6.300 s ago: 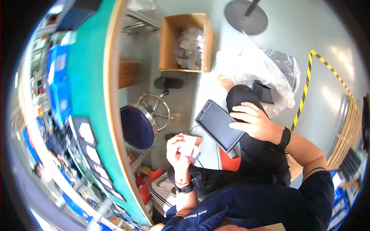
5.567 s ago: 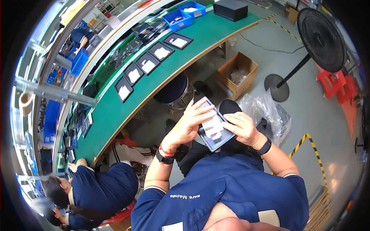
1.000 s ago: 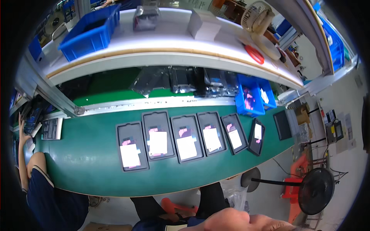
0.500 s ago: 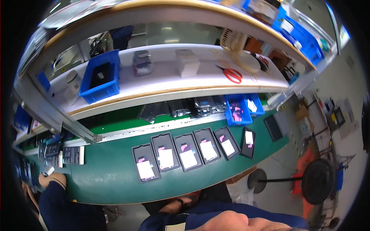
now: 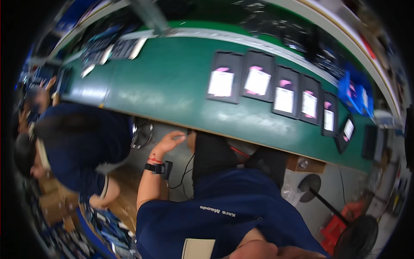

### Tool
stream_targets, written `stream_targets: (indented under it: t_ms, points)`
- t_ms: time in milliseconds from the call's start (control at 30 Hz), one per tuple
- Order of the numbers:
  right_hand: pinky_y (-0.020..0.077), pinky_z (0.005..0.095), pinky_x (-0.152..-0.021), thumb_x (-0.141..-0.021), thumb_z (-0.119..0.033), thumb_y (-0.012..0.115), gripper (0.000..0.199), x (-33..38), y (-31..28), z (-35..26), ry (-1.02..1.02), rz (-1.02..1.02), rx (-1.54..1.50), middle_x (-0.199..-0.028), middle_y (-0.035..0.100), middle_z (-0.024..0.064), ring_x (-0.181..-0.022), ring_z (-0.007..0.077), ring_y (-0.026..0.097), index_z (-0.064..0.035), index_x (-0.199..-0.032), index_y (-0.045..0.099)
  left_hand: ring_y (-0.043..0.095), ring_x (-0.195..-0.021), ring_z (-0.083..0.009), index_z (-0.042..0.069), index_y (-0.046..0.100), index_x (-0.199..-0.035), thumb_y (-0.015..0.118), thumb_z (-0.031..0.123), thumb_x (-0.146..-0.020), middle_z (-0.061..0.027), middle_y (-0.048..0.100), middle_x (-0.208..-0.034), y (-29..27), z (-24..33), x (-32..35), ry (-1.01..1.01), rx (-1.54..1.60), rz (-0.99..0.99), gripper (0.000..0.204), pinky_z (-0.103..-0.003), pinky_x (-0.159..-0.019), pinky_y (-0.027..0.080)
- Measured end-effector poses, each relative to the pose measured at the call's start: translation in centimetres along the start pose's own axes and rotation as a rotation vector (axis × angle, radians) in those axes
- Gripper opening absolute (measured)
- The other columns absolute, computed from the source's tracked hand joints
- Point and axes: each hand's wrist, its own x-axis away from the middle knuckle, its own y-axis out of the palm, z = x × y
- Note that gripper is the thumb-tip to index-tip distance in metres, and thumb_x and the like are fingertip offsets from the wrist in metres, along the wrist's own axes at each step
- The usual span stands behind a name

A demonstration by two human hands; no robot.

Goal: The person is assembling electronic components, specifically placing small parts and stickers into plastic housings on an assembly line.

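Compared with half a second ago, the view is tipped down: the shelf above is lost from sight, and the near edge of the green bench (image 5: 164, 82) and the lap below it are brought in. The left hand (image 5: 171, 140), unseen then, is now shown raised just under that edge, fingers loosely curled and slightly spread, nothing pinched between them. A black strap (image 5: 156, 167) is worn on its wrist, and a thin cable (image 5: 186, 168) is seen hanging beside it. The right hand is not shown, so its grip cannot be told.

The dark slab held over the lap some seconds ago is no longer seen in either hand. The trays (image 5: 257, 77), dark and each topped with a white slip, are laid in a row along the bench as before, the nearest (image 5: 223, 77) above and to the right of the hand and apart from it. No tray is touched; the work is judged to be between handlings.

A co-worker (image 5: 82, 142) in blue is seated close at the left. Blue bins (image 5: 355, 93) are kept at the bench's far right.
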Motion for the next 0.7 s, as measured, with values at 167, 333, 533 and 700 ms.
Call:
stream_targets:
  t_ms: [167,333,533,700]
  points:
    - [0.0463,0.0251,-0.06,-0.072,-0.023,0.068,0.032,-2.3,-3.9,-0.7,0.174,-0.111,0.188,-0.081,0.062,0.0021,-0.071,0.0111,0.057,-0.0044,-0.098,0.061,0.034,-0.127,-0.032,0.002,0.025,-0.138,0.067,0.062,-0.066,-0.0188,0.035,-0.138,4.1,-12.8,14.4,-0.675,0.094,-0.057,0.102,-0.037,-0.102,0.031]
    - [0.0465,0.0258,-0.062,-0.071,-0.025,0.069,0.035,-2.8,-5.5,1.0,0.235,-0.118,0.229,-0.083,0.062,0.0025,-0.073,0.0117,0.058,-0.0046,-0.099,0.062,0.04,-0.122,-0.0262,0.004,0.033,-0.136,0.061,0.05,-0.079,-0.0162,0.041,-0.133,17.6,-8.3,16.5,-0.889,0.742,-0.009,0.078,-0.033,-0.096,0.036]
    - [0.0466,0.0265,-0.065,-0.069,-0.028,0.071,0.039,-0.8,-8.0,4.4,0.245,-0.066,0.213,-0.085,0.063,0.0029,-0.076,0.0124,0.058,-0.005,-0.099,0.062,0.042,-0.117,-0.0245,0.004,0.037,-0.131,0.06,0.046,-0.08,-0.0148,0.044,-0.128,17.7,-5.4,15.8,-0.861,0.655,0.052,0.07,-0.033,-0.094,0.037]
    - [0.0467,0.0271,-0.067,-0.068,-0.031,0.072,0.042,0.5,-12.1,6.1,0.196,0.014,0.212,-0.087,0.064,0.0033,-0.078,0.013,0.058,-0.0053,-0.1,0.063,0.044,-0.113,-0.0228,0.003,0.041,-0.126,0.06,0.042,-0.081,-0.0133,0.047,-0.123,9.0,-10.4,23.0,-0.772,0.543,0.141,0.062,-0.032,-0.092,0.038]
